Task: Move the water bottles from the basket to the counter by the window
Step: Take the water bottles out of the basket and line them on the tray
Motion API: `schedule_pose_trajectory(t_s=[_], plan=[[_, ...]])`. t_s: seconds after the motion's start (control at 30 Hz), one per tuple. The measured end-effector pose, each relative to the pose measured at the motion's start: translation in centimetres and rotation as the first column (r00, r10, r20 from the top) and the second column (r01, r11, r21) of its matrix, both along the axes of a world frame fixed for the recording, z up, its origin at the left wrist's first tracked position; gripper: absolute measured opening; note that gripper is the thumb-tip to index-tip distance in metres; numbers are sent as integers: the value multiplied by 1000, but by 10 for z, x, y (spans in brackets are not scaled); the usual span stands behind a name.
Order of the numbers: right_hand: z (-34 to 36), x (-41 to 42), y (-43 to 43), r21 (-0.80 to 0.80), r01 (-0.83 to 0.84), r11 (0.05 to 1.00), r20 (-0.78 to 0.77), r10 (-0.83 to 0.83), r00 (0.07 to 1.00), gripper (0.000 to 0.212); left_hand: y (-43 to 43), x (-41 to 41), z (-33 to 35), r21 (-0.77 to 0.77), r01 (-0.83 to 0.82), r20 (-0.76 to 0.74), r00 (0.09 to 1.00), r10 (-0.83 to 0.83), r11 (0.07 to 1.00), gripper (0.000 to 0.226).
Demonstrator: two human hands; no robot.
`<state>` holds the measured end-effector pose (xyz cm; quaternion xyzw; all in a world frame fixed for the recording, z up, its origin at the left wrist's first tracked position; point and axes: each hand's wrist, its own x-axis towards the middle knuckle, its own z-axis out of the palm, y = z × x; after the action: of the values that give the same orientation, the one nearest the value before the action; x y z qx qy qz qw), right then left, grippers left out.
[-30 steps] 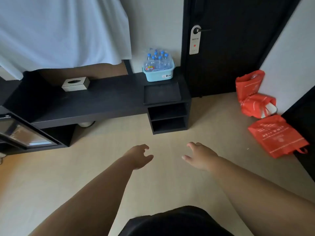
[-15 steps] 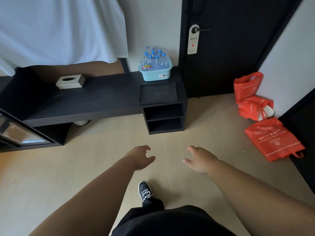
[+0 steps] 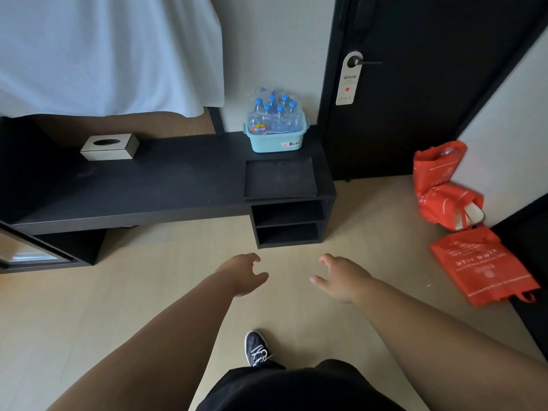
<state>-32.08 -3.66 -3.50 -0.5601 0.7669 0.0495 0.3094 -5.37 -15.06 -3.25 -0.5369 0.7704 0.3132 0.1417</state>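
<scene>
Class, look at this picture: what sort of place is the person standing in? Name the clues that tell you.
Most likely a hotel room. A do-not-disturb style door hanger hangs on the dark door's handle, a tissue box sits on a long low black counter, and a basket there holds packaged water bottles.

Blue basket (image 3: 275,140) of water bottles (image 3: 274,115) (still shrink-wrapped) on black worktop (image 3: 148,185) beside door (image 3: 415,84); left hand (image 3: 243,274), right hand (image 3: 344,277) empty, fingers spread, over floor (image 3: 89,307).

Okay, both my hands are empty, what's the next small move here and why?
Probably step closer to the blue basket on the black counter. The water bottles sit in it, and the left hand and right hand hang open over the floor.
</scene>
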Motion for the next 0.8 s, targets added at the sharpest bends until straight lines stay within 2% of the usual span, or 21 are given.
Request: schedule_pose_trajectory(t_s=[0.43, 0.8], plan=[[5, 15, -134, -20, 82, 996, 0, -82, 997, 73, -157, 30, 1, -39, 67, 82, 995, -63, 997, 67], [-12, -11, -200, 12, 52, 999, -15, -52, 999, 68, -211, -3, -12, -9, 86, 81, 993, -85, 996, 68]])
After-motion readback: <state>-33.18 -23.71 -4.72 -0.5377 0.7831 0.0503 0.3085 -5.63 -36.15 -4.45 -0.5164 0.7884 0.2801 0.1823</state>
